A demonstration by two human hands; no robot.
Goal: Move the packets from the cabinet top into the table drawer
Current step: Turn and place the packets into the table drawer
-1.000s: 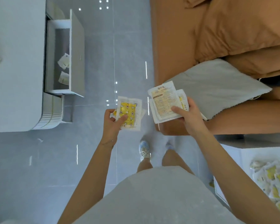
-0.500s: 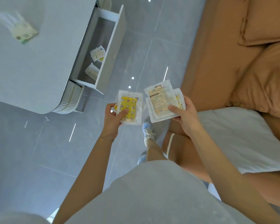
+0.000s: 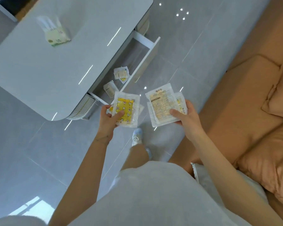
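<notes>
1. The left hand (image 3: 109,119) is closed on a small stack of packets; the top one, the yellow packet (image 3: 126,110), faces up with its star-patterned yellow panel showing, the thumb pressed across its lower left corner.
2. The right hand (image 3: 185,117) grips a second stack, and its top piece — the printed packet (image 3: 163,105) — shows a text-covered back, with the thumb lying on its lower right part.
3. Both stacks are held in the air above the grey tiled floor (image 3: 178,59), near each other but not touching.
4. The drawer (image 3: 147,57) of the white worktop (image 3: 55,66) stands pulled open, just beyond the left hand's stack.
5. Inside it lie the drawer packets (image 3: 121,74) — one cluster mid-drawer and another piece nearer the close end.
6. A tissue pack (image 3: 55,34) sits on the worktop, well apart from the drawer.
7. An orange sofa (image 3: 245,95) fills the right side.
</notes>
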